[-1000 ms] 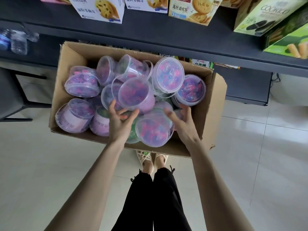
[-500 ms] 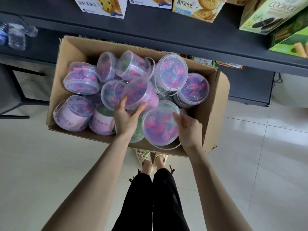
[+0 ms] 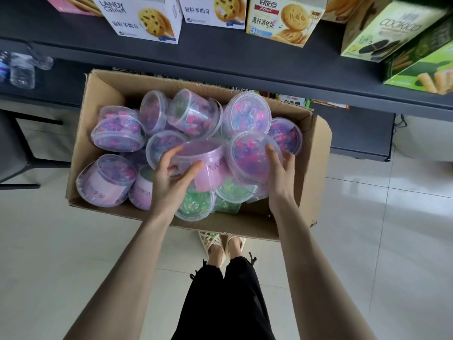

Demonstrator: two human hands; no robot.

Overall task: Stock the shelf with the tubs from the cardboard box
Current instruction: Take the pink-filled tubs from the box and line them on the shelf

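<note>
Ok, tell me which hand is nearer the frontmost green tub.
Left. The left hand sits just beside the green tub; the right hand is farther off to its right.

One head-worn wide view is looking steeply down, sitting close over the grip: left hand (image 3: 171, 179) holding pink-labelled tub (image 3: 208, 165), right hand (image 3: 282, 175) holding lid-up tub (image 3: 250, 155). Cardboard box (image 3: 103, 99) surrounding the grip, shelf (image 3: 245, 62) showing beyond, feet (image 3: 220, 245) nearer the camera.

The tubs (image 3: 250, 114) are made of clear glossy plastic. The box (image 3: 318, 153) is matt brown cardboard. The floor (image 3: 392, 229) is laid with shiny tiles.
</note>
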